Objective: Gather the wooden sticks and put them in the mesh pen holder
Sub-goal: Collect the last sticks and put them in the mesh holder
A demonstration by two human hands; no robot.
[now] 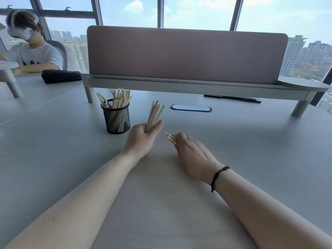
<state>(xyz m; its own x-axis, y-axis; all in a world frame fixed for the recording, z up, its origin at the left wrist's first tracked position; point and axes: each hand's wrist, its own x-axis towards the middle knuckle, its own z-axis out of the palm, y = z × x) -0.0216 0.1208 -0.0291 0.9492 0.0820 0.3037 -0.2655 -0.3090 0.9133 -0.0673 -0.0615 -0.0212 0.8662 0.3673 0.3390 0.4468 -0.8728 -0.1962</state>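
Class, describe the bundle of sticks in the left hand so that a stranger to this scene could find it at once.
Start at the pink desk divider and come forward to the black mesh pen holder on the grey table. Just right of it, the left hand grips a bundle of wooden sticks. Unlike the right hand's sticks, these stand upright, fanned.

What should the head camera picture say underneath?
Both hands, left hand and right hand, hold wooden sticks beside mesh pen holder.
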